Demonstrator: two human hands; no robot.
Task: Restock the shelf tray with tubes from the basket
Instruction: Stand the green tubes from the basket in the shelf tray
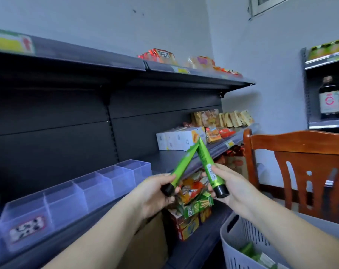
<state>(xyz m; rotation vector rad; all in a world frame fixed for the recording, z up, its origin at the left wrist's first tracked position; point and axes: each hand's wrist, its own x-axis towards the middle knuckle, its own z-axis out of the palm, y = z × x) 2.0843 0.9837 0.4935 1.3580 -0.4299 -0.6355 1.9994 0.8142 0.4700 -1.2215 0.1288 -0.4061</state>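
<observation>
Each hand holds a green tube with a black cap, caps toward me. My left hand (pixel 155 193) grips one green tube (pixel 182 164) near its cap. My right hand (pixel 229 185) grips the other green tube (pixel 206 162). Their flat ends cross in front of the middle shelf. A clear divided shelf tray (pixel 83 193) sits on the dark shelf to the left, its visible compartments bare. The white slotted basket (pixel 240 241) stands at the lower right, with more green tubes (pixel 256 255) inside.
White boxes (pixel 176 140) and snack packets (pixel 223 117) fill the shelf's far end. Snack boxes (pixel 193 208) crowd the shelf below my hands. A brown wooden chair (pixel 300 164) stands right, behind the basket. Dark bottles (pixel 333 98) sit on a second rack at far right.
</observation>
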